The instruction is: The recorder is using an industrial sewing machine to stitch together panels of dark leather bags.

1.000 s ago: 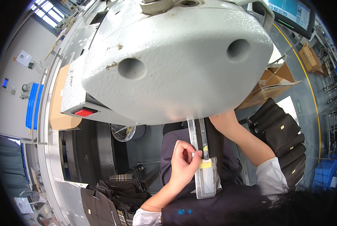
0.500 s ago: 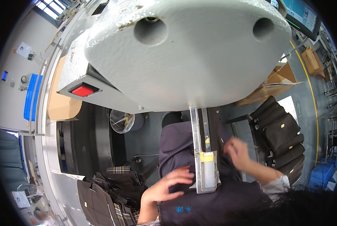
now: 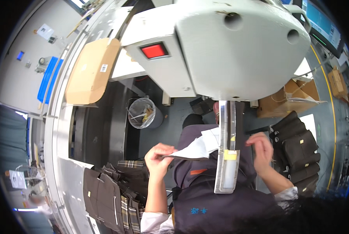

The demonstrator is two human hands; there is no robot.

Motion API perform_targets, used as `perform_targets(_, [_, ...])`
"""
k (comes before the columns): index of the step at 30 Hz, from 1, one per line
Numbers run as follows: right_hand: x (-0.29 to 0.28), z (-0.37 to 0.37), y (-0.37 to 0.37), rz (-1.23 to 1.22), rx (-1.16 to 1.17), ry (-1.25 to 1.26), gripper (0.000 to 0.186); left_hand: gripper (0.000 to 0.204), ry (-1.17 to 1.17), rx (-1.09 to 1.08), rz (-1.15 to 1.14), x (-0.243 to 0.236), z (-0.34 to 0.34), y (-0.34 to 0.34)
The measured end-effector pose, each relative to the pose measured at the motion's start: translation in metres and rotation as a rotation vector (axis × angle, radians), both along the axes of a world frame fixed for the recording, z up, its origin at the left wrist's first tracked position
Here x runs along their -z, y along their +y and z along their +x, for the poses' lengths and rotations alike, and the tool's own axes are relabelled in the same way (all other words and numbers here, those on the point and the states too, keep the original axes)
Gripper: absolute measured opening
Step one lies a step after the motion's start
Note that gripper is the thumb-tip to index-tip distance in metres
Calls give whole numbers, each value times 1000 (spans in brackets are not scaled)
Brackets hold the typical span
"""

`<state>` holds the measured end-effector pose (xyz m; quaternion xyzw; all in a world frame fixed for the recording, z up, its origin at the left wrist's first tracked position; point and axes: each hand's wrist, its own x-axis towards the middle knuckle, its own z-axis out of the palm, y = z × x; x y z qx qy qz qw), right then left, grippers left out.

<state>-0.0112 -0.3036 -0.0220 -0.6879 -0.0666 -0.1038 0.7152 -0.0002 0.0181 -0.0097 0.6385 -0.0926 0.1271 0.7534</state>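
Note:
My left hand [image 3: 158, 158] pinches the outer end of a white-topped, dark-edged piece of material [image 3: 190, 148], which stretches toward an upright metal guide bar [image 3: 223, 177] with yellow tape. That bar extends down from the grey machine head [image 3: 241, 62] over my lap. To the right of the bar, my right hand [image 3: 260, 154] has curled fingers; whether they grip anything is unclear against the dark clothing behind. A red switch [image 3: 154, 50] is on the machine's housing.
Stacks of dark and plaid cloth [image 3: 104, 199] lie at lower left, more dark bundles [image 3: 299, 144] at right. Also around are a lined bin [image 3: 145, 115], cardboard box [image 3: 280, 105], cardboard sheet [image 3: 86, 74], blue crate [image 3: 47, 82] and screen [image 3: 321, 23].
My left hand has left the guide bar and now holds the white material. My right hand has come down from under the machine head. The view has shifted, showing more of the left housing.

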Motion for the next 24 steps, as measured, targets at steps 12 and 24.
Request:
perform_targets(12, [-73,30,74,-464,-374,-178,15,12,135,474,-7,-31,72,6])
perform_targets(24, [-74,14,45,-925,-191,-614,24,11,136,348,701,-66,110,-95])
